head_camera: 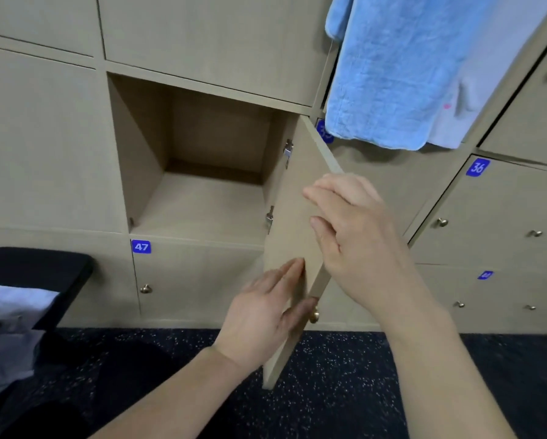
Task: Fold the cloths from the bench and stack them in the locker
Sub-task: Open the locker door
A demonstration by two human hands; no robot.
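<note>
Head camera looks down at a wall of pale wooden lockers, where one locker [199, 172] stands open with nothing on its floor. Its door [292, 223] is swung out toward the viewer on two metal hinges [288, 151] at the right side of the opening.

The left hand [259, 315] lies against the inner face of the door, fingers straight and flat on the wood. Its thumb seems to reach across the door's front edge just beside the brass knob [314, 315], though blur makes that contact hard to judge. The right hand [357, 239] is on the door's outer side, fingers loosely spread and relaxed, their tips over the door's edge, grasping nothing.

The cloths [10, 315], pale white and grey, lie in a loose heap at the far left on a black bench [40, 264], well apart from both hands.

A blue towel [389, 74] hangs from a locker at the upper right, with a paler cloth [478, 96] just beside it. Blue number tags read 47 [141, 247] below the open locker and 36 [477, 167] to the right. A dark speckled floor [345, 381] runs beneath.
</note>
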